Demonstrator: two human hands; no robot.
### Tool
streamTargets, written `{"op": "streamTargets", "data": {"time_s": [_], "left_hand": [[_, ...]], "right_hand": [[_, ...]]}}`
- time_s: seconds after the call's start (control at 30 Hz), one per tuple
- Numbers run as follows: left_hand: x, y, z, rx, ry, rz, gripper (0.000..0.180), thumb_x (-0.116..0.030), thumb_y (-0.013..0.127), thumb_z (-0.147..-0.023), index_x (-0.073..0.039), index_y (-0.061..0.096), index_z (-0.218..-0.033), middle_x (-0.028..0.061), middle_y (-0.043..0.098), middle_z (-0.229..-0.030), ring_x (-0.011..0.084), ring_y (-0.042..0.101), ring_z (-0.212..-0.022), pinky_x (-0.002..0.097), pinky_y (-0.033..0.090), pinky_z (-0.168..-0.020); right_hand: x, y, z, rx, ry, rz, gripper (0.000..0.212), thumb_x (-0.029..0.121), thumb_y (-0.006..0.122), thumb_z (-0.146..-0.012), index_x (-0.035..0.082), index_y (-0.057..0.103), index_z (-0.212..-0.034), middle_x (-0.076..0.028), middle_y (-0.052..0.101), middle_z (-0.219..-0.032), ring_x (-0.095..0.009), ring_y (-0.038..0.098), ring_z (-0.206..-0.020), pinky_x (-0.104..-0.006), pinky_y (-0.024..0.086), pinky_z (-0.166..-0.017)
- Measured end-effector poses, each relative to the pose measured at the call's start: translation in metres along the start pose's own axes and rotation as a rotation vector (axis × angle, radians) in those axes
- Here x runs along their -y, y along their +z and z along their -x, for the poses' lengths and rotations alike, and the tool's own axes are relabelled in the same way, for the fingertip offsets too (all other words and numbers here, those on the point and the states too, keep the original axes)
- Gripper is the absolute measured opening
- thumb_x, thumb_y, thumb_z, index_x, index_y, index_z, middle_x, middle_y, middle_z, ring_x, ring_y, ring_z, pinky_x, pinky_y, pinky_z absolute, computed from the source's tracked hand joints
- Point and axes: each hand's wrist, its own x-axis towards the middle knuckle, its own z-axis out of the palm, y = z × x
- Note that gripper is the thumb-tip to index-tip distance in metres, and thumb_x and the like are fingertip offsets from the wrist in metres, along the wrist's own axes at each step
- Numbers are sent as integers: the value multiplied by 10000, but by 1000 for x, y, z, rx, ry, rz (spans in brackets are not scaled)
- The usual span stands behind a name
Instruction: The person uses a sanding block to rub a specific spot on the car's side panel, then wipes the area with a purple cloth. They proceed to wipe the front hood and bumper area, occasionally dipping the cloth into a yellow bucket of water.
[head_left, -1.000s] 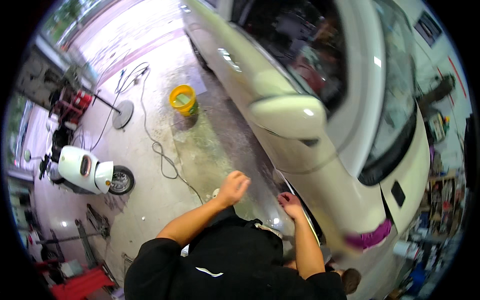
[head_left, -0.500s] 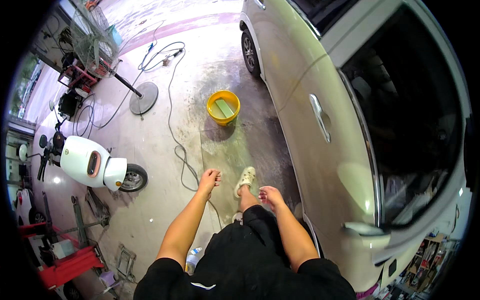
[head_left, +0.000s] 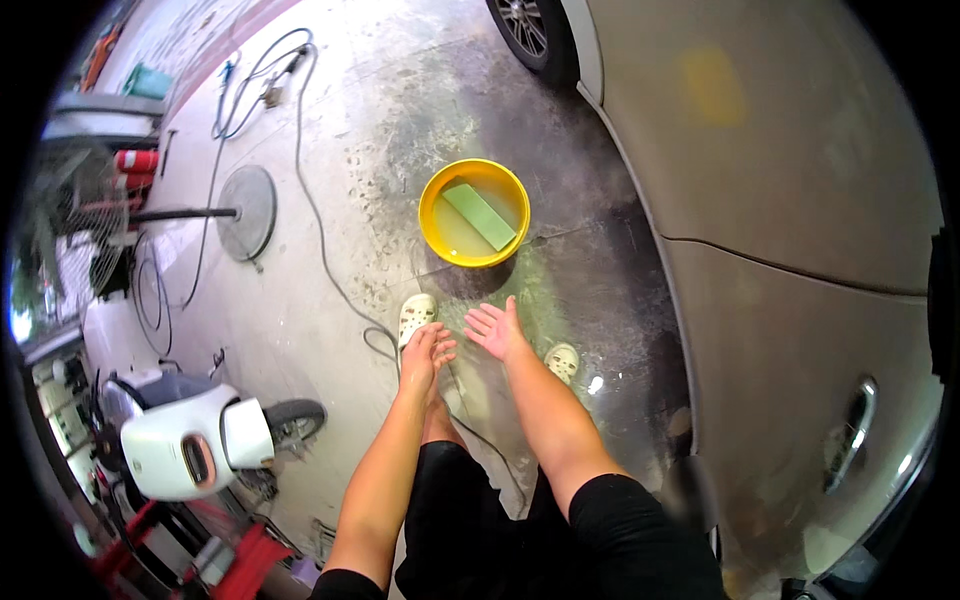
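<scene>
A yellow bucket [head_left: 427, 228] stands on the wet floor ahead of me, with cloudy water inside. In it lies a pale green rectangular block [head_left: 480, 216], perhaps a sponge, slanting from the far left to the near right. My left hand [head_left: 427, 356] hangs over my light clog [head_left: 417, 315], fingers loosely apart and nothing in it. Just short of the bucket's near side, my right hand [head_left: 493, 328] is spread with the palm partly up, also holding nothing. Neither hand touches the bucket.
A beige car [head_left: 770, 330] fills the right side, its wheel [head_left: 530, 35] at the top. A grey cable [head_left: 312, 185] winds across the floor to my left. Farther left are a fan's round base [head_left: 247, 213] and a white scooter [head_left: 180, 445].
I have come closer to the bucket. Both hands have reached forward and nearer each other, and the right fingers have spread out.
</scene>
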Motion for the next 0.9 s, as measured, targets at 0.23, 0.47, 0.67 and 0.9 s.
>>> {"op": "streamTargets", "data": {"time_s": [0.23, 0.47, 0.67, 0.9], "left_hand": [[-49, -44, -87, 145, -199, 29, 283, -223, 518, -1080, -29, 563, -1281, 129, 666, -1147, 239, 694, -947, 357, 575, -802], [-105, -93, -95, 197, -357, -124, 300, -288, 564, -1056, -74, 583, -1266, 100, 682, -1132, 232, 686, -944, 356, 568, -795], [-129, -83, -64, 298, -378, -331, 287, -303, 572, -1050, -88, 595, -1238, 82, 680, -1104, 222, 681, -932, 346, 559, -772], [-125, -47, -5, 428, -315, -535, 344, -340, 622, -999, -79, 597, -1221, 78, 654, -1105, 219, 643, -952, 362, 518, -802]], "right_hand": [[22, 62, -126, -66, -237, -691, 950, 789, 348, -971, 88, 299, -1610, -170, 296, -1664, -399, 351, -1501, -616, 260, -1211], [-3, 70, -128, -399, -612, -477, 504, 372, 626, -987, -20, 565, -1299, -154, 615, -1315, -263, 595, -1195, -399, 453, -1036], [26, 108, -98, -407, -877, -313, 129, 169, 683, -970, 42, 669, -985, 21, 585, -739, -90, 524, -635, -253, 415, -579], [-8, 112, -28, -294, -914, -12, 252, 284, 723, -956, 54, 672, -1047, 16, 643, -887, -110, 547, -772, -307, 447, -689]]}}
